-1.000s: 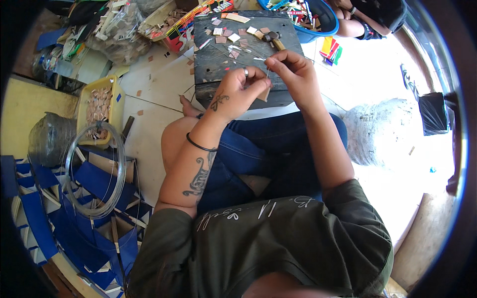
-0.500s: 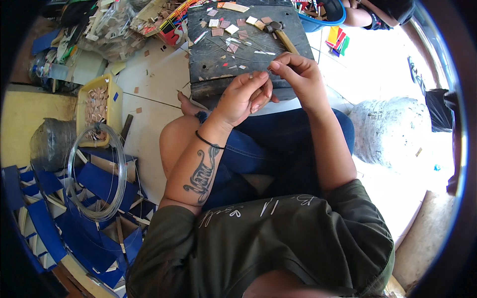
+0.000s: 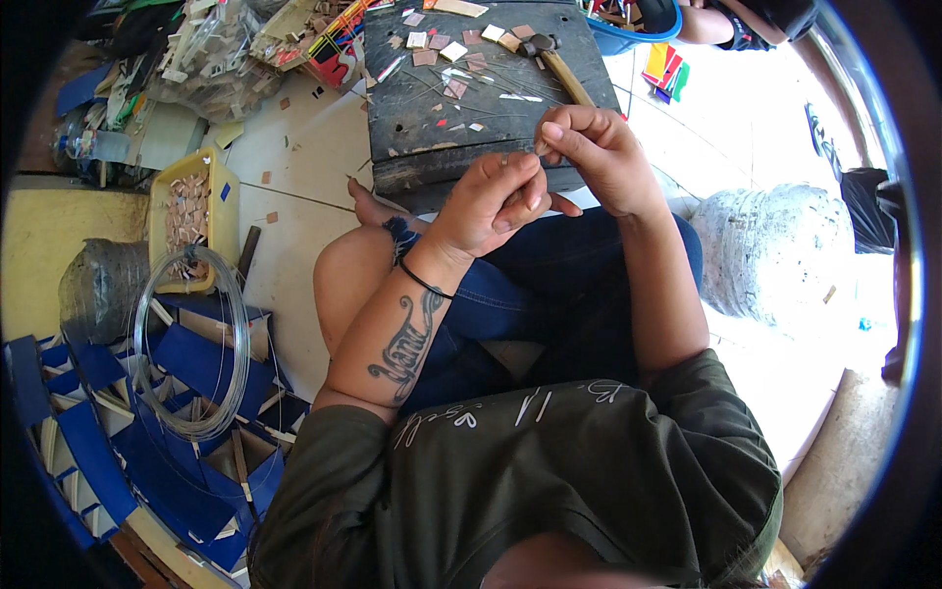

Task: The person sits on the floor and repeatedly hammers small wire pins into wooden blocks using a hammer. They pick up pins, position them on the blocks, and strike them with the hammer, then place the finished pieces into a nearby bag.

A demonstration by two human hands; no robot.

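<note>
My two hands meet in front of my lap, above the near edge of a dark worktop. My left hand point(image 3: 494, 203) is closed, thumb and forefinger pressed together, and what it holds is hidden. Close beside its fingertips, my right hand point(image 3: 603, 162) pinches something too small to make out. Beyond them, the scuffed dark worktop point(image 3: 412, 108) carries small square wooden pieces point(image 3: 453, 51), thin wires and white scraps. A hammer point(image 3: 561, 74) with a wooden handle lies at its right side, behind my right hand.
At left, a yellow basket point(image 3: 226, 216) holds many small wooden pieces. A wire coil point(image 3: 240, 344) rests over blue box-like parts point(image 3: 201, 363). A wrapped bundle point(image 3: 770, 250) stands at right. Another person's arm point(image 3: 705, 29) is beside a blue tub point(image 3: 638, 39).
Both hands have shifted slightly down, toward me, staying close together. My left fingers have curled in more. The worktop sits slightly differently in view.
</note>
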